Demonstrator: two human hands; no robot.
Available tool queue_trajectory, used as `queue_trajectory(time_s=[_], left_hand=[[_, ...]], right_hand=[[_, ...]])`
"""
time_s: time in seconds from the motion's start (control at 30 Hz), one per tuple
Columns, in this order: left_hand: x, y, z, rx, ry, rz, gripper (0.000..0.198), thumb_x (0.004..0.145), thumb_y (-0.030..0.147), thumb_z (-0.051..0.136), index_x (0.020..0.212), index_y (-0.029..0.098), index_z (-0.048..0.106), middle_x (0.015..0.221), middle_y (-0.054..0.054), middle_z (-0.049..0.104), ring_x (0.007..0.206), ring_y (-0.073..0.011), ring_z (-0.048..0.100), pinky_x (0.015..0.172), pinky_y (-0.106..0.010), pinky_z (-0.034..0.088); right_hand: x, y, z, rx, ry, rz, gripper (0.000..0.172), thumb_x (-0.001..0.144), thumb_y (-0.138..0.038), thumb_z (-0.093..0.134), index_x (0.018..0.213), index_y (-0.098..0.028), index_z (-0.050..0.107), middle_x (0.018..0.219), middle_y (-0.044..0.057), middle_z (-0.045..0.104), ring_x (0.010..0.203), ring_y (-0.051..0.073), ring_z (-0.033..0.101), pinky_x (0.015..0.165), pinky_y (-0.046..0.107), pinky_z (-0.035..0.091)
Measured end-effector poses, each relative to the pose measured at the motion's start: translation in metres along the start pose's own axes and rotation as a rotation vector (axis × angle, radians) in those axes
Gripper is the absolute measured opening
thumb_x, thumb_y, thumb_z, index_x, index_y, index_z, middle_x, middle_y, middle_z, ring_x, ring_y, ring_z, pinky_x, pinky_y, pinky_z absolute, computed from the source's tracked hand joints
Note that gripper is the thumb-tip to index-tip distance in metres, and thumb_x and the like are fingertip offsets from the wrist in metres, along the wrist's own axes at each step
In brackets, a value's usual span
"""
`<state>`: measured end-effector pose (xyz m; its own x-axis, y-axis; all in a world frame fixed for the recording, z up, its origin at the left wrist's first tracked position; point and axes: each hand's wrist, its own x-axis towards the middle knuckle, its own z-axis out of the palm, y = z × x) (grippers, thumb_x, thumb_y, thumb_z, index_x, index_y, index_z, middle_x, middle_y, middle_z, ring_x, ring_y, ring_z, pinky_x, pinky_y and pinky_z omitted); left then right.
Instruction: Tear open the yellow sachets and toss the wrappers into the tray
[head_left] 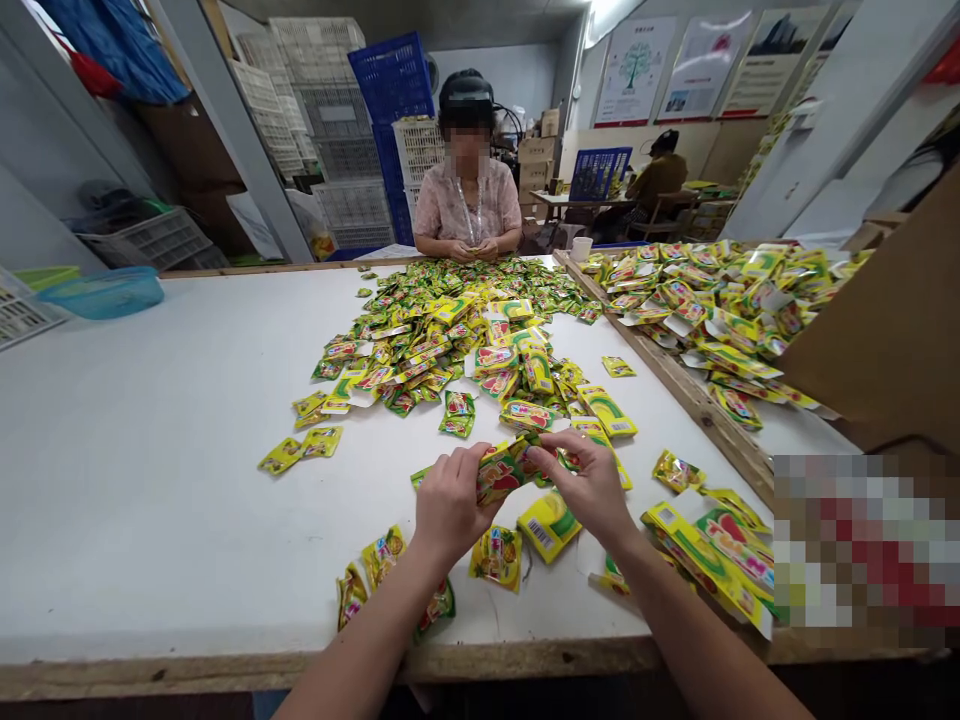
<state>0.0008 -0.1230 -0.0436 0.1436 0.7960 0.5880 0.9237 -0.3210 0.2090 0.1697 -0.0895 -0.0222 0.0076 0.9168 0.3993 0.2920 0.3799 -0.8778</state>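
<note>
- In the grip: the left hand (448,500) covers the near left end of the yellow box (496,478).
- At the grip's right: the right hand (589,480) partly hides a green packet (528,440).
- Nearer than the grip: the left forearm (367,635) overlaps a sachet (439,610).
- Far beyond: the co-worker's (480,205) handful is too small to tell.
- Far right: a pixelated block (862,550) obscures everything there.

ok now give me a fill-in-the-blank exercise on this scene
The left hand grips a fruit-printed carton; the ____ hand is at its other end.
The tilted plastic crate atop the background stacks is coloured ____.
The long divider beside the carton heap is made of ____.

Missing words: right; blue; wood
</note>
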Motion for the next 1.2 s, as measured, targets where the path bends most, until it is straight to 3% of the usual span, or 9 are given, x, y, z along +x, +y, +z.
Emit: queue_trajectory(time_s=[0.17, 0.27, 0.4, 0.57, 0.73, 0.93, 1.0, 1.13, 1.2], left_hand=[[-0.002, 0.008, 0.003, -0.177, -0.023, -0.061, 0.047, 0.072, 0.046, 0.065, 0.107, 0.019, 0.048, 0.093, -0.005, 0.064, 0.079, -0.0203, 0.061, 0.067, -0.03, 0.047], [-0.003, 0.006, 0.004, -0.182, -0.001, -0.071, 0.043, 0.075, 0.043, 0.06, 0.108, 0.018, 0.047, 0.092, -0.006, 0.064, 0.08, -0.021, 0.061, 0.067, -0.03, 0.048], [-0.003, 0.001, 0.003, -0.111, -0.04, -0.018, 0.036, 0.078, 0.037, 0.053, 0.109, 0.019, 0.05, 0.087, -0.007, 0.063, 0.075, -0.0223, 0.059, 0.064, -0.033, 0.047], [0.006, 0.002, -0.007, -0.463, -0.097, -0.216, 0.057, 0.07, 0.045, 0.065, 0.118, 0.02, 0.044, 0.107, -0.009, 0.059, 0.093, -0.0239, 0.059, 0.08, -0.038, 0.048], [0.01, -0.002, -0.008, -0.912, -0.469, -0.562, 0.041, 0.084, 0.056, 0.04, 0.102, 0.02, 0.048, 0.075, 0.0, 0.061, 0.051, -0.0133, 0.058, 0.048, -0.026, 0.046], [0.013, -0.039, -0.019, -0.45, -0.327, -0.539, 0.034, 0.089, 0.04, 0.04, 0.116, 0.02, 0.046, 0.107, -0.008, 0.062, 0.088, -0.0188, 0.062, 0.076, -0.032, 0.047], [0.015, -0.052, -0.025, -0.262, -0.314, -0.606, 0.034, 0.088, 0.035, 0.041, 0.118, 0.019, 0.045, 0.108, -0.01, 0.062, 0.093, -0.0211, 0.061, 0.08, -0.034, 0.045], [0.016, -0.058, -0.029, -0.13, -0.408, -0.579, 0.034, 0.086, 0.032, 0.045, 0.117, 0.018, 0.047, 0.107, -0.01, 0.063, 0.097, -0.0229, 0.059, 0.083, -0.035, 0.043], [0.013, -0.052, -0.027, -0.119, -0.468, -0.508, 0.039, 0.081, 0.031, 0.053, 0.117, 0.018, 0.048, 0.109, -0.01, 0.061, 0.099, -0.0245, 0.057, 0.083, -0.036, 0.043]], right_hand=[[-0.013, -0.003, 0.009, -0.258, 0.163, -0.218, 0.014, 0.076, -0.036, 0.065, 0.071, -0.024, 0.07, 0.076, 0.005, 0.069, 0.1, 0.027, 0.058, 0.089, 0.044, 0.037], [-0.022, -0.004, 0.015, -0.267, -0.007, -0.25, 0.023, 0.085, -0.035, 0.052, 0.074, -0.025, 0.069, 0.079, 0.005, 0.069, 0.101, 0.027, 0.057, 0.093, 0.047, 0.032], [-0.025, -0.004, 0.019, -0.203, -0.355, -0.135, 0.024, 0.082, -0.038, 0.056, 0.066, -0.021, 0.062, 0.064, -0.001, 0.062, 0.072, 0.018, 0.058, 0.099, 0.05, 0.029], [-0.018, 0.001, 0.02, 0.158, -0.243, 0.114, 0.023, 0.076, -0.039, 0.062, 0.086, -0.019, 0.059, 0.074, 0.003, 0.064, 0.072, 0.018, 0.06, 0.074, 0.035, 0.051], [-0.015, 0.01, 0.021, 0.243, -0.079, 0.256, 0.062, 0.064, -0.038, 0.073, 0.117, -0.024, 0.043, 0.098, 0.004, 0.059, 0.071, 0.015, 0.062, 0.055, 0.026, 0.054], [0.065, -0.006, -0.031, -0.077, -0.518, 0.44, 0.049, 0.053, -0.025, 0.079, 0.099, -0.02, 0.062, 0.092, 0.004, 0.061, 0.054, 0.011, 0.056, 0.05, 0.03, 0.053], [0.109, -0.021, -0.071, -0.244, -0.231, 0.381, 0.046, 0.062, -0.022, 0.073, 0.106, -0.018, 0.059, 0.102, 0.009, 0.06, 0.07, 0.018, 0.061, 0.062, 0.037, 0.054], [0.166, -0.043, -0.146, -0.602, 0.754, 0.094, 0.062, 0.073, -0.025, 0.066, 0.127, -0.005, 0.043, 0.135, 0.025, 0.036, 0.121, 0.034, 0.042, 0.1, 0.043, 0.034], [0.167, -0.041, -0.155, -0.691, 0.792, -0.094, 0.063, 0.077, -0.03, 0.061, 0.127, 0.001, 0.04, 0.136, 0.03, 0.03, 0.126, 0.039, 0.034, 0.102, 0.047, 0.027]])
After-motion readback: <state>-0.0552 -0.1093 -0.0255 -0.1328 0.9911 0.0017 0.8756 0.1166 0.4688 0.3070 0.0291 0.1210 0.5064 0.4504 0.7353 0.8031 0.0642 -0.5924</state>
